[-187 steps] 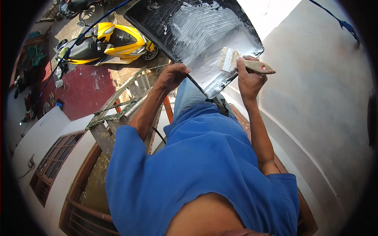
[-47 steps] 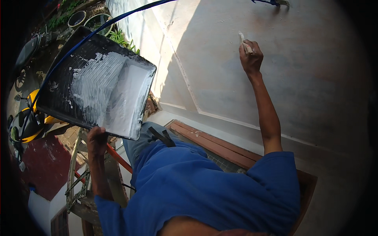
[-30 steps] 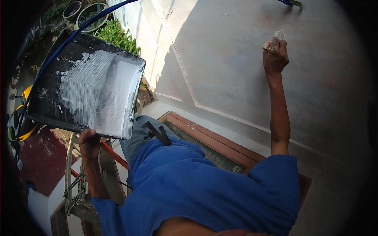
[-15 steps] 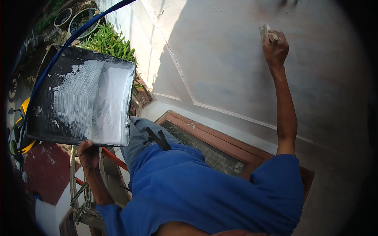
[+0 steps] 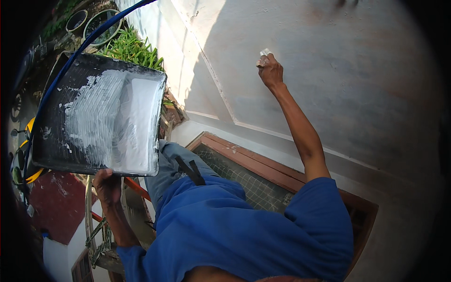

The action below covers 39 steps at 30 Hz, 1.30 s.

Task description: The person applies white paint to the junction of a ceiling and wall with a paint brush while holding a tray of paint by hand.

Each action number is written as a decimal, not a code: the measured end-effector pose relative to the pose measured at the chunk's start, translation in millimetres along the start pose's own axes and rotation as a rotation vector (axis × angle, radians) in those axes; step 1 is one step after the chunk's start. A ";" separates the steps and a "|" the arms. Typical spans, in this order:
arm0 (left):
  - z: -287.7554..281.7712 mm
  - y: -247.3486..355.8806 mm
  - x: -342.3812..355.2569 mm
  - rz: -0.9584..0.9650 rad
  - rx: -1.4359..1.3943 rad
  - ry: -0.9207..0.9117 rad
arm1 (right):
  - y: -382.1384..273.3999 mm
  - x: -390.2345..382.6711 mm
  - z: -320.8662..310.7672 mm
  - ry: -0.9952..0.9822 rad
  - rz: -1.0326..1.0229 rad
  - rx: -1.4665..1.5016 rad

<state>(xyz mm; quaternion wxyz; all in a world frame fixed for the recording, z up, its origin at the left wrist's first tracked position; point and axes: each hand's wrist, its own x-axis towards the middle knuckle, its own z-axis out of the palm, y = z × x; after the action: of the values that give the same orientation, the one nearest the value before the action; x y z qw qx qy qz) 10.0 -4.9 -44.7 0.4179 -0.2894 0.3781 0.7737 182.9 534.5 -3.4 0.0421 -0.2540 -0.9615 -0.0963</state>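
My left hand (image 5: 107,185) grips the near edge of a black paint tray (image 5: 56,134), with its fingers hidden beneath it. White paint (image 5: 141,122) pools at the tray's right end and streaks its ribbed slope. Stretched out against the wall (image 5: 300,89), my right hand (image 5: 271,72) is closed around a paintbrush (image 5: 264,52). The brush's pale bristles show above the fingers, close to the wall; whether they touch it I cannot tell. The wall is a patchy grey-white.
A wooden ladder (image 5: 89,207) stands below the tray at the left. A brown-framed window (image 5: 249,162) with mesh lies under the wall's ledge. A blue cable (image 5: 96,36) crosses in front of the tray. Green plants (image 5: 134,49) and round pots (image 5: 101,29) are beyond it.
My right hand has moved left and slightly down along the wall with the paintbrush, and the brush has turned. The tray stays nearly where it was in my left hand.
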 end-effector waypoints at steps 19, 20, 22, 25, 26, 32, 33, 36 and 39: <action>1.2 -3.5 -4.1 0.041 0.023 -0.021 | -22.3 -8.0 22.3 -0.093 0.023 -0.008; 2.7 -2.9 -4.0 0.056 0.021 -0.028 | -18.7 -6.2 18.7 -0.087 0.024 -0.006; 7.0 -1.2 0.1 0.018 0.034 0.012 | -0.3 -4.5 -1.3 -0.096 0.216 0.062; 4.8 -1.9 1.8 -0.004 0.003 -0.059 | 41.4 6.4 -74.1 0.200 0.183 0.060; 7.7 -2.2 1.5 -0.015 -0.012 -0.026 | 42.1 13.9 -111.5 0.252 0.138 -0.010; 18.4 0.7 -4.0 -0.017 -0.084 -0.053 | 50.1 13.1 -204.8 0.595 0.000 -0.395; 20.7 0.3 -4.5 -0.032 -0.084 -0.028 | 46.6 11.5 -189.7 0.528 -0.002 -0.423; 12.1 -2.1 -4.1 -0.018 -0.068 0.004 | 30.2 -6.3 -99.9 0.297 -0.004 -0.415; 18.1 -3.0 -7.6 0.028 -0.051 0.012 | 4.4 -24.1 1.2 0.226 -0.033 -0.230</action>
<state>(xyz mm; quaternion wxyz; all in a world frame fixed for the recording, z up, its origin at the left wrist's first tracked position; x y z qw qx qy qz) 14.0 8.0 -30.0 0.3972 -0.2994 0.3646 0.7872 206.0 526.9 -7.0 0.1192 -0.2287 -0.9373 -0.2344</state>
